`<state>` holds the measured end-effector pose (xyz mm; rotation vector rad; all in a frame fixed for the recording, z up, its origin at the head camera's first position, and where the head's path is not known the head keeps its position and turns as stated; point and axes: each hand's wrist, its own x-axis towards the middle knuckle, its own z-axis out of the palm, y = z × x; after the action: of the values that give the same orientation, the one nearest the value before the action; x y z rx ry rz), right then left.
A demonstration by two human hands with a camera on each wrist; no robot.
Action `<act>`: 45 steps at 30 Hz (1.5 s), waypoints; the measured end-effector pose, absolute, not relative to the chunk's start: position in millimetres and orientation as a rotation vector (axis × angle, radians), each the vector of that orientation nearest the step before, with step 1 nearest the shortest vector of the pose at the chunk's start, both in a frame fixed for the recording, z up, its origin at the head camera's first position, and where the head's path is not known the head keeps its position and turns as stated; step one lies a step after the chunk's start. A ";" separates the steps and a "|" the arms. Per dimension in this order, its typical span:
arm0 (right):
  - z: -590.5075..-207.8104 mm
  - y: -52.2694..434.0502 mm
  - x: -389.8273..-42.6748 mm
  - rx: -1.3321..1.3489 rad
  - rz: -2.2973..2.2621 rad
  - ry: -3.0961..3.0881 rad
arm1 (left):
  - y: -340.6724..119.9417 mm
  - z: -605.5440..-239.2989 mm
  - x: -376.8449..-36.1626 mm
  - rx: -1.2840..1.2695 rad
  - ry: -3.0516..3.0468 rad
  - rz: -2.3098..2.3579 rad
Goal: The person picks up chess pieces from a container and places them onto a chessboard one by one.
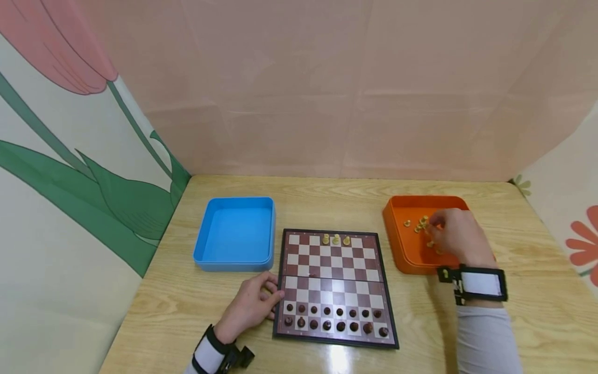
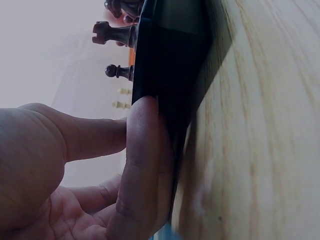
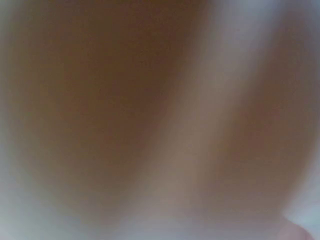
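A brown-and-white chessboard (image 1: 334, 270) lies on the table. My left hand (image 1: 254, 298) holds its left edge, the thumb at the rim and the fingers (image 2: 140, 165) against the dark side. Dark chess pieces (image 1: 327, 326) stand in two rows along the near side; a dark rook (image 2: 115, 33) shows close up in the left wrist view. Three cream chess pieces (image 1: 336, 239) stand on the far row. My right hand (image 1: 458, 234) reaches into the orange tray (image 1: 392, 239), fingertips among loose cream pieces (image 1: 422, 221). Whether it pinches one is hidden; the right wrist view is blurred.
A blue tray (image 1: 233, 234) with nothing in it stands left of the board's far half. The wooden table (image 1: 327, 202) runs back to a pink cloth backdrop (image 1: 280, 104). Printed cloth panels (image 1: 84, 171) stand at the sides.
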<state>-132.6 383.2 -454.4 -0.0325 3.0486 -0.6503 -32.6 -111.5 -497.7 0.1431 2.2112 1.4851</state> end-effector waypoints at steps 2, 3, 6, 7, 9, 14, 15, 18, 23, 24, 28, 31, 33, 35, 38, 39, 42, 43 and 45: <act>-450.3 379.8 -131.3 -0.060 -0.686 3.067 | -111.7 -497.8 -32.7 0.134 2.208 1.484; -447.8 377.4 -130.4 -0.071 -0.705 3.079 | -111.8 -497.7 -32.9 0.130 2.206 1.485; -440.4 370.6 -128.7 -0.119 -0.761 3.117 | -112.0 -498.5 -33.6 0.120 2.203 1.487; -438.1 368.0 -128.4 -0.136 -0.769 3.140 | -112.0 -498.5 -33.9 0.119 2.202 1.488; -433.2 361.9 -127.4 -0.191 -0.790 3.180 | -112.0 -498.7 -34.3 0.121 2.198 1.493; -422.6 341.6 -122.5 -0.302 -0.866 3.199 | -111.9 -498.7 -33.9 0.132 2.189 1.501; -421.8 337.1 -121.9 -0.326 -0.879 3.201 | -111.8 -498.3 -33.7 0.131 2.189 1.500; -419.4 322.5 -121.2 -0.379 -0.884 3.233 | -111.1 -497.5 -33.6 0.130 2.196 1.490; -421.6 301.4 -122.0 -0.482 -0.883 3.260 | -109.9 -498.0 -32.5 0.141 2.211 1.474; -422.2 297.7 -122.0 -0.499 -0.883 3.256 | -109.7 -498.2 -32.2 0.144 2.213 1.475; -424.9 284.8 -122.4 -0.558 -0.872 3.236 | -109.9 -499.8 -31.6 0.151 2.222 1.484; -427.0 277.2 -122.6 -0.540 -0.877 3.187 | -110.2 -500.4 -31.5 0.158 2.231 1.493; -428.5 273.2 -122.7 -0.512 -0.888 3.150 | -110.3 -500.5 -31.6 0.164 2.235 1.496; -430.7 269.9 -123.6 -0.504 -0.892 3.123 | -110.2 -500.2 -31.6 0.169 2.236 1.499; -434.8 266.1 -125.4 -0.516 -0.876 3.111 | -110.2 -499.7 -31.4 0.169 2.234 1.497; -435.9 265.0 -126.0 -0.525 -0.867 3.113 | -110.2 -499.5 -31.4 0.166 2.232 1.496; -438.4 262.1 -126.7 -0.535 -0.841 3.115 | -110.2 -499.0 -31.2 0.165 2.233 1.485; -439.0 261.3 -126.9 -0.537 -0.837 3.112 | -110.2 -498.8 -31.2 0.164 2.233 1.481; -439.5 259.7 -126.8 -0.538 -0.828 3.107 | -110.2 -498.5 -31.1 0.167 2.234 1.478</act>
<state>-126.8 259.7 -439.5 -0.5377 3.1073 -0.8281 -31.1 -110.2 -498.5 0.1667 2.2340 1.4777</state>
